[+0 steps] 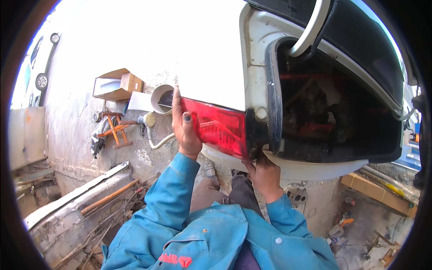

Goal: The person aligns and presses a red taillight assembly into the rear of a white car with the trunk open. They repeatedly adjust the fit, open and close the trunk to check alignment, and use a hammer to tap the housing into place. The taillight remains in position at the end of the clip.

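A red car tail light sits at the rear corner of a white car body. My left hand cups the lamp's outer end, its palm against the side and the thumb over the lens edge. Down at the lamp's inner lower corner is my right hand, with its thumb near the lens edge and its fingertips hidden in shadow beside the dark lamp recess. To the right gapes the trunk opening, edged by a black rubber seal. A white bumper runs beneath the lamp.
An open cardboard box, a bucket, a wooden folding stool and a shower-type head with hose are on the ground at left. A raised trunk-lid arm curves overhead. Scrap and a long carton lie low right.
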A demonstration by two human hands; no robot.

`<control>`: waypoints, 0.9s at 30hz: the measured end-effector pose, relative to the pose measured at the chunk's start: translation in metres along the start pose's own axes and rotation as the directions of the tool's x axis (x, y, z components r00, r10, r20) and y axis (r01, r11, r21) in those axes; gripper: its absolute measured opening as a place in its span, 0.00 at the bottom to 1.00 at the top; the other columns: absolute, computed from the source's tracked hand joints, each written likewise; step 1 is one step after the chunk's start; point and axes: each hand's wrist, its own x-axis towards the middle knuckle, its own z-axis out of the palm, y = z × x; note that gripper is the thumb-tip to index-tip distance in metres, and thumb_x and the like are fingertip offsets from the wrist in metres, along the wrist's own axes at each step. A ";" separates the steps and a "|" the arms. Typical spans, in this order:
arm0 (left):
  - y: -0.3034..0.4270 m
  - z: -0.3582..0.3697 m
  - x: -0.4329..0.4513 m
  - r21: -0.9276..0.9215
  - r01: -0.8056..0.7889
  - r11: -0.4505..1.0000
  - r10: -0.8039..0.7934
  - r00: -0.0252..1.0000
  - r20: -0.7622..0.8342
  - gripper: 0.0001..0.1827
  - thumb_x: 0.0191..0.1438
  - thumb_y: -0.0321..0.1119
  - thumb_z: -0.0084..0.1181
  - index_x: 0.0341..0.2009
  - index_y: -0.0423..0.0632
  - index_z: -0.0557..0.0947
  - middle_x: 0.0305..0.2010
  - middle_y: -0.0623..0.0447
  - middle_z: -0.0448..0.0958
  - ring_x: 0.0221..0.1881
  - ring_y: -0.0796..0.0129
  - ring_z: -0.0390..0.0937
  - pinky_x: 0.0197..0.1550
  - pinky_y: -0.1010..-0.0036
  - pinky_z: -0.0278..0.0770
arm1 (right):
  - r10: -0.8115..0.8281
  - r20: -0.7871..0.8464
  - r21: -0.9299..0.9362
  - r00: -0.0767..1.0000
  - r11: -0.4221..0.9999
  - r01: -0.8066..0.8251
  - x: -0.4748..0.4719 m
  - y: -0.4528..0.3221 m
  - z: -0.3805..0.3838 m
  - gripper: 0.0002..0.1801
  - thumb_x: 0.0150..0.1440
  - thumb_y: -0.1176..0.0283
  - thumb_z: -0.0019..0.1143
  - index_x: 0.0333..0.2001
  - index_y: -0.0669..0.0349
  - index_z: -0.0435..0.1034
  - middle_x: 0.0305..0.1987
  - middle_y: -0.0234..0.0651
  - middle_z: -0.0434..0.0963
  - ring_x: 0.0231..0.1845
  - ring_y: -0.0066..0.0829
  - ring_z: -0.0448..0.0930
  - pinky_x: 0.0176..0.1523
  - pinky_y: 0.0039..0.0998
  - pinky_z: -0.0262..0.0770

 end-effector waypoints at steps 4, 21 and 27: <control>0.003 -0.002 0.002 0.011 -0.011 1.000 0.012 1.000 -0.017 0.49 0.80 0.59 0.47 0.86 0.27 0.62 0.88 0.26 0.64 0.90 0.39 0.61 0.90 0.54 0.55 | -0.004 0.034 -0.033 0.999 0.999 0.005 0.011 -0.010 -0.022 0.29 0.69 0.46 0.74 0.51 0.64 0.86 0.41 0.54 0.90 0.39 0.57 0.91 0.39 0.52 0.86; -0.006 -0.013 0.009 0.041 -0.045 0.998 0.045 0.999 0.012 0.51 0.74 0.56 0.56 0.86 0.28 0.62 0.91 0.24 0.58 0.93 0.32 0.51 0.94 0.46 0.41 | -0.414 -0.438 0.024 0.798 0.882 0.471 0.138 -0.136 -0.088 0.34 0.82 0.66 0.57 0.82 0.76 0.65 0.86 0.64 0.69 0.88 0.64 0.69 0.88 0.54 0.66; -0.020 -0.019 0.006 0.170 -0.072 0.983 0.054 0.993 0.106 0.59 0.78 0.70 0.51 0.88 0.29 0.54 0.93 0.24 0.49 0.95 0.35 0.45 0.94 0.47 0.38 | -0.344 -0.436 0.010 0.832 0.922 0.386 0.133 -0.136 -0.081 0.27 0.83 0.73 0.49 0.80 0.73 0.69 0.85 0.62 0.72 0.86 0.61 0.72 0.86 0.51 0.69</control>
